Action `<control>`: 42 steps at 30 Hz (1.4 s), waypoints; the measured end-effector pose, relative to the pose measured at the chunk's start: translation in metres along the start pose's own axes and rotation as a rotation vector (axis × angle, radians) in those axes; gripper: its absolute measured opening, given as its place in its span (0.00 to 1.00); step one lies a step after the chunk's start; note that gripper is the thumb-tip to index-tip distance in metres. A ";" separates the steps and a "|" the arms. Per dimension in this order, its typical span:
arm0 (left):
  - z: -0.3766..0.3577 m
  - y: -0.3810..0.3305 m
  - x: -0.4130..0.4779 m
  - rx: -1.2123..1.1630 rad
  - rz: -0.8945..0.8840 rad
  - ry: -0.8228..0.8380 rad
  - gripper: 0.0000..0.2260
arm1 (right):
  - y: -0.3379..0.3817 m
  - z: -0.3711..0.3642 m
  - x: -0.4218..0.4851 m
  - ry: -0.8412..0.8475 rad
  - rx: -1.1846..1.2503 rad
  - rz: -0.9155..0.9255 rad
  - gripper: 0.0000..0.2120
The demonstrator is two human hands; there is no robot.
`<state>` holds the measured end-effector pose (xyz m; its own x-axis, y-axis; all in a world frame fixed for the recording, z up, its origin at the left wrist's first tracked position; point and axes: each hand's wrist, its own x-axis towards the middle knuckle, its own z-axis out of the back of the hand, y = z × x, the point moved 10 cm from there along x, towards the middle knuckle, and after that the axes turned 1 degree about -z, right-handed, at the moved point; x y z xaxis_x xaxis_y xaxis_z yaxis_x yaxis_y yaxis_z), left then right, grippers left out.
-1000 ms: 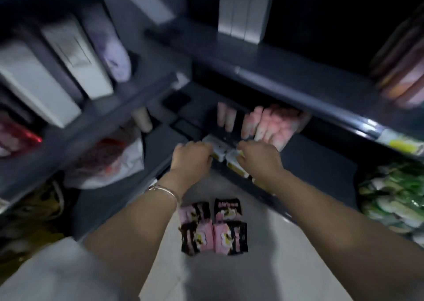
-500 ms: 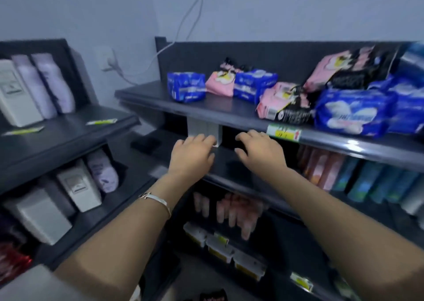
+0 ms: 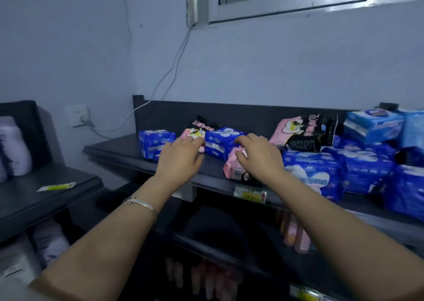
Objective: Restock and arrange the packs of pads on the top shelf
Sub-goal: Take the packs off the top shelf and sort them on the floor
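Observation:
Packs of pads lie on the dark top shelf (image 3: 114,150). A blue pack (image 3: 154,143) stands at the left, a pink and black pack (image 3: 196,128) behind it, and another blue pack (image 3: 219,143) in the middle. My left hand (image 3: 181,157) hovers over the shelf between these, fingers spread, holding nothing. My right hand (image 3: 258,157) rests fingers-down on a small pink pack (image 3: 234,169) at the shelf's front edge; whether it grips is unclear. A larger pink and black pack (image 3: 302,132) leans behind blue packs (image 3: 314,171) piled on the right.
A yellow price label (image 3: 250,194) sits on the shelf's front edge. Lower shelves hold pink bottles (image 3: 296,234). A side shelf (image 3: 34,199) on the left carries pale packs and a yellow tag. A wall socket (image 3: 78,116) and a cable hang behind.
The view has swung up from the floor and lower shelves to the top shelf. Both hands have risen from the shelf edge below to the packs on top.

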<state>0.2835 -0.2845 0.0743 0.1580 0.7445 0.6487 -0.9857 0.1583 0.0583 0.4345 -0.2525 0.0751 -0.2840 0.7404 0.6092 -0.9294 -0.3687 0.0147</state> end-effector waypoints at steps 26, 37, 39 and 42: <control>-0.170 0.121 0.199 0.169 0.102 0.060 0.13 | -0.015 -0.203 0.280 0.365 0.105 -0.012 0.22; -0.218 0.142 0.234 0.269 0.101 0.096 0.13 | -0.028 -0.297 0.333 0.618 0.019 -0.118 0.40; -0.229 0.146 0.235 0.288 0.097 0.124 0.13 | -0.028 -0.308 0.333 0.643 -0.053 -0.127 0.45; -0.241 0.153 0.237 0.269 0.160 0.159 0.12 | -0.032 -0.320 0.337 0.625 -0.125 -0.149 0.49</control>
<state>0.1842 0.0726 0.0535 -0.0136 0.8413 0.5404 -0.9757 -0.1294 0.1770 0.2931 0.1889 0.0260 -0.1988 0.9795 0.0313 -0.9790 -0.1970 -0.0516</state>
